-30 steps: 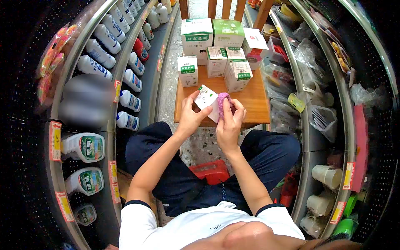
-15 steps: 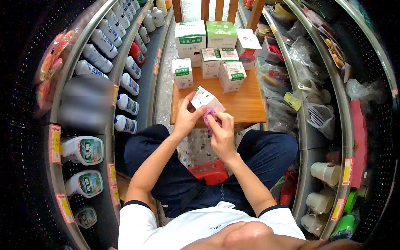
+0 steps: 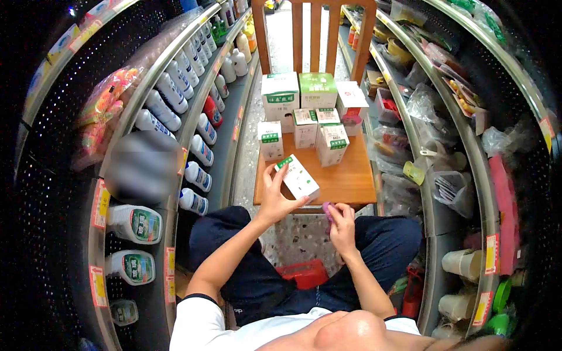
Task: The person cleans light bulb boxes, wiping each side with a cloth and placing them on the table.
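My left hand (image 3: 276, 196) grips a small white light-bulb box (image 3: 298, 177) with a green band, tilted above the front of the wooden chair seat (image 3: 350, 186). In my right hand (image 3: 342, 225) is a bunched purple cloth (image 3: 328, 212), held apart from the box, just off the seat's front edge. Standing on the seat beyond are similar small boxes (image 3: 270, 141), with one box (image 3: 333, 145) at the right. Behind them are a larger white-and-green box (image 3: 280, 99), a green box (image 3: 318, 96) and a white-and-red box (image 3: 352, 108).
Shelves close in on both sides. The left shelf holds white bottles (image 3: 199, 151) and spray cleaners (image 3: 137, 224); the right holds bagged goods (image 3: 422, 111) and cups (image 3: 461, 264). The chair's slatted back (image 3: 316, 38) rises behind the boxes. A red object (image 3: 304, 274) lies between my legs.
My right hand has drawn the purple cloth away from the box, down and to the right. The box has turned in my left hand. My view has tilted up, showing more chair back.
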The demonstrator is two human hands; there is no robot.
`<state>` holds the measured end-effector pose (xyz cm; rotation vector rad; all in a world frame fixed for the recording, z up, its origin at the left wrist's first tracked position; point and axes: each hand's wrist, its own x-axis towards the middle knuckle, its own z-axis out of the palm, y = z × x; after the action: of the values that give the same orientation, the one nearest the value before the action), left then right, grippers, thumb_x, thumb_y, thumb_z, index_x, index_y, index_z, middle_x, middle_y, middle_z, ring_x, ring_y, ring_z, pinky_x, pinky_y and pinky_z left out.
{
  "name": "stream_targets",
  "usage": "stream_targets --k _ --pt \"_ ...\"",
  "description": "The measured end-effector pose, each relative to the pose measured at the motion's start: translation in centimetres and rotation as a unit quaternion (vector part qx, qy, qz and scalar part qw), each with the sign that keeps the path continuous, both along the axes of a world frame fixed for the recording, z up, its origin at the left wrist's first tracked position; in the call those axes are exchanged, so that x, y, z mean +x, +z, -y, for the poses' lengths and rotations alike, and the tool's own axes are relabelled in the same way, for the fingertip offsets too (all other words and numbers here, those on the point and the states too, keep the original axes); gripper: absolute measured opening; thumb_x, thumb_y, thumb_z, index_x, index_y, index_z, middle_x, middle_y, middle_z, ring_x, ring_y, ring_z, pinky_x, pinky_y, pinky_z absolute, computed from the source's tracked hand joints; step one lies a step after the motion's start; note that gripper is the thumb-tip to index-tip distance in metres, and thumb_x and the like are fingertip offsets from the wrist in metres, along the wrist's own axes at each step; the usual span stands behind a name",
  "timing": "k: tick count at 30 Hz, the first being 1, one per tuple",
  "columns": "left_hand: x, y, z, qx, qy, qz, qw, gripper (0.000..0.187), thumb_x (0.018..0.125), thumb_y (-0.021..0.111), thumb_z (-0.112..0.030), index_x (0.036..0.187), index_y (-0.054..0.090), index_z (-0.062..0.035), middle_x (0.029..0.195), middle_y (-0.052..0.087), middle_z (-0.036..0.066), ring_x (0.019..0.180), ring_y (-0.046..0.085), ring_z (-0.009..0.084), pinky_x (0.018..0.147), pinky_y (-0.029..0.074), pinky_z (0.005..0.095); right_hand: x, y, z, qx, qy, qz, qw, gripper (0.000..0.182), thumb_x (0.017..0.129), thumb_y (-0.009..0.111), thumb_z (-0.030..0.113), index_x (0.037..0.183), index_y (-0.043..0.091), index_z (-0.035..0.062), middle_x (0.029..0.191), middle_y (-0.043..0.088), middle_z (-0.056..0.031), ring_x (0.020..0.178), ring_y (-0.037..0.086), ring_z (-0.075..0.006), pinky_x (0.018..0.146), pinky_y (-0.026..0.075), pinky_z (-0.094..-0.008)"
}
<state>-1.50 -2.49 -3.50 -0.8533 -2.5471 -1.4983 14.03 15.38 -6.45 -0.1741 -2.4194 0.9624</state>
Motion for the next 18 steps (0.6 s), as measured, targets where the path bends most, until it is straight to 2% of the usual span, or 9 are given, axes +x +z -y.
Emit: stream_targets --k 1,2,4,7,9,11,13,14,18 --pt "0.5 0.4 0.2 -0.029 -0.009 -0.052 0.998 0.106 0.064 0.091 -0.041 0.148 0.038 -0.0016 0.145 0.026 0.028 0.137 0.032 0.0444 0.113 0.033 0.0481 0.1 0.1 -0.3 -0.029 -0.011 0.019 0.999 0.038 0.079 0.059 -0.007 0.115 0.068 0.0016 0.109 0.058 -0.0156 0.107 0.053 -0.0365 0.095 0.044 -0.0412" --pt "0.7 0.4 0.2 -0.015 -0.030 -0.046 0.998 0.107 0.063 0.091 -0.039 0.149 0.036 -0.0044 0.148 0.022 0.029 0.138 0.029 0.0469 0.113 0.032 0.0502 0.0 0.0 -0.3 -0.075 -0.019 0.020 0.997 0.039 0.079 0.058 -0.007 0.116 0.068 0.0013 0.110 0.058 -0.0152 0.107 0.054 -0.0350 0.096 0.044 -0.0398" --pt "1.0 0.5 0.2 -0.024 -0.045 -0.090 0.995 0.107 0.064 0.091 -0.036 0.149 0.035 -0.0056 0.149 0.021 0.028 0.139 0.029 0.0470 0.114 0.031 0.0508 -0.6 0.8 -0.5 -0.169 -0.023 0.016 0.985 0.043 0.080 0.056 -0.007 0.121 0.065 -0.0002 0.113 0.058 -0.0138 0.109 0.057 -0.0299 0.097 0.045 -0.0353" --pt "0.8 0.0 0.1 -0.008 -0.076 -0.172 0.982 0.104 0.063 0.092 -0.027 0.149 0.036 -0.0105 0.151 0.021 0.024 0.141 0.027 0.0470 0.116 0.030 0.0516 -1.6 2.1 -0.3 -0.237 0.008 0.008 0.972 0.044 0.081 0.055 -0.007 0.124 0.064 -0.0012 0.117 0.058 -0.0132 0.110 0.059 -0.0280 0.098 0.045 -0.0330" --pt "0.6 -0.4 0.3 -0.027 -0.088 -0.246 0.965 0.103 0.062 0.091 -0.024 0.149 0.037 -0.0121 0.152 0.021 0.023 0.141 0.026 0.0465 0.116 0.030 0.0516 -2.3 2.2 -0.1 -0.252 0.026 0.010 0.967 0.043 0.083 0.055 -0.008 0.124 0.063 -0.0024 0.119 0.057 -0.0113 0.111 0.058 -0.0245 0.097 0.045 -0.0306" --pt "0.4 -1.3 0.5 -0.047 -0.110 -0.302 0.946 0.092 0.065 0.089 -0.021 0.145 0.042 -0.0164 0.149 0.026 0.019 0.141 0.028 0.0455 0.116 0.032 0.0531 -2.9 3.1 0.6 -0.263 0.044 0.000 0.964 0.039 0.085 0.054 -0.010 0.123 0.063 -0.0035 0.116 0.056 -0.0074 0.109 0.056 -0.0191 0.096 0.044 -0.0270" --pt "0.2 -2.0 0.7 -0.077 -0.139 -0.355 0.921 0.086 0.068 0.087 -0.019 0.142 0.045 -0.0182 0.146 0.029 0.018 0.140 0.030 0.0450 0.115 0.033 0.0541 -3.2 2.7 0.8 -0.257 0.043 0.004 0.966 0.040 0.085 0.054 -0.009 0.124 0.063 -0.0025 0.118 0.056 -0.0084 0.110 0.057 -0.0200 0.096 0.045 -0.0276" --pt "0.5 -2.5 0.8 -0.080 -0.132 -0.343 0.927 0.075 0.070 0.086 -0.018 0.136 0.050 -0.0216 0.142 0.034 0.014 0.140 0.033 0.0413 0.115 0.035 0.0550 -3.3 2.6 0.8 -0.255 0.040 0.009 0.966 0.040 0.085 0.055 -0.008 0.124 0.063 -0.0022 0.118 0.056 -0.0087 0.110 0.057 -0.0203 0.096 0.045 -0.0279" --pt "0.7 -3.7 1.0 -0.023 -0.153 -0.397 0.905 0.059 0.073 0.085 -0.022 0.126 0.059 -0.0246 0.138 0.039 0.009 0.139 0.035 0.0355 0.114 0.035 0.0571 -2.9 2.0 0.7 -0.247 0.039 0.022 0.968 0.040 0.085 0.056 -0.006 0.123 0.064 -0.0009 0.117 0.057 -0.0101 0.110 0.058 -0.0223 0.095 0.046 -0.0292"
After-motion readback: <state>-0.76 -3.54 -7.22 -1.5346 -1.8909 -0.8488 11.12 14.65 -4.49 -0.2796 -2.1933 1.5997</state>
